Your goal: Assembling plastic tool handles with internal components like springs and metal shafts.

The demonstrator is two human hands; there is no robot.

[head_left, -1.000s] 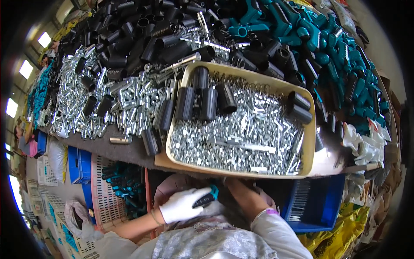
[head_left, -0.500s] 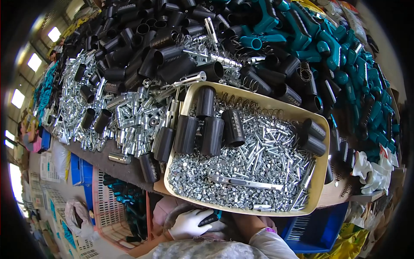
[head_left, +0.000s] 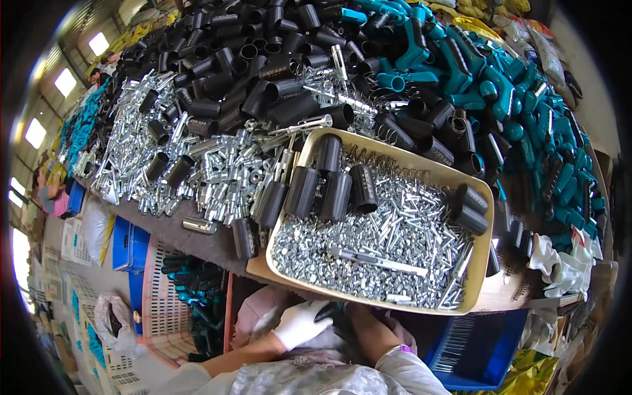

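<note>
Black part [head_left: 327, 312] sits gripped in gloved left hand [head_left: 301, 322], below tray [head_left: 368, 303].

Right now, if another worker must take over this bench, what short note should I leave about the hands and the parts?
Left hand, in a white glove, is low under the bench edge, on a dark part; grip unclear.
Right hand is beside it, mostly hidden.
Beige tray holds small silver parts and several black tubes.
Loose black tubes, teal handles and silver pieces cover the bench behind.
Done and left: cannot be judged.

bright, windows [head_left: 66, 82] left | glare on metal | fisheye-bent rim | sharp
</note>
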